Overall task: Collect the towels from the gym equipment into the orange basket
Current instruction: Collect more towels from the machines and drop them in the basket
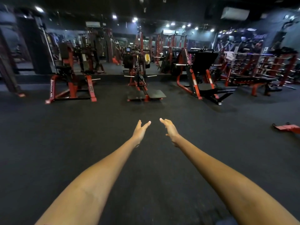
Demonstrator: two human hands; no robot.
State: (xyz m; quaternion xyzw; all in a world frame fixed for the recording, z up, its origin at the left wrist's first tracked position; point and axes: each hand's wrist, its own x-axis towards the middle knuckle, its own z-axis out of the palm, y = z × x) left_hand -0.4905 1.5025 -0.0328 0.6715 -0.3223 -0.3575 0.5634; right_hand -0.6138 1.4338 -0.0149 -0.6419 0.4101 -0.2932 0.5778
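Note:
Both my arms reach straight forward over the dark floor. My left hand [140, 131] is open with fingers apart and holds nothing. My right hand [169, 129] is open too, empty, palm turned inward. Far ahead a yellow towel [147, 58] hangs on the middle red-and-black machine [140, 82]. A white towel [230, 56] hangs on a bar at the rack to the far right. Both towels are well beyond my hands. No orange basket is in view.
A red machine [71, 82] stands at the left and a leg press [199, 78] at the right, with a bench [253, 82] beyond it. A red piece of equipment [286, 127] lies on the floor at right. Black rubber floor [81, 135] stretches between me and the machines.

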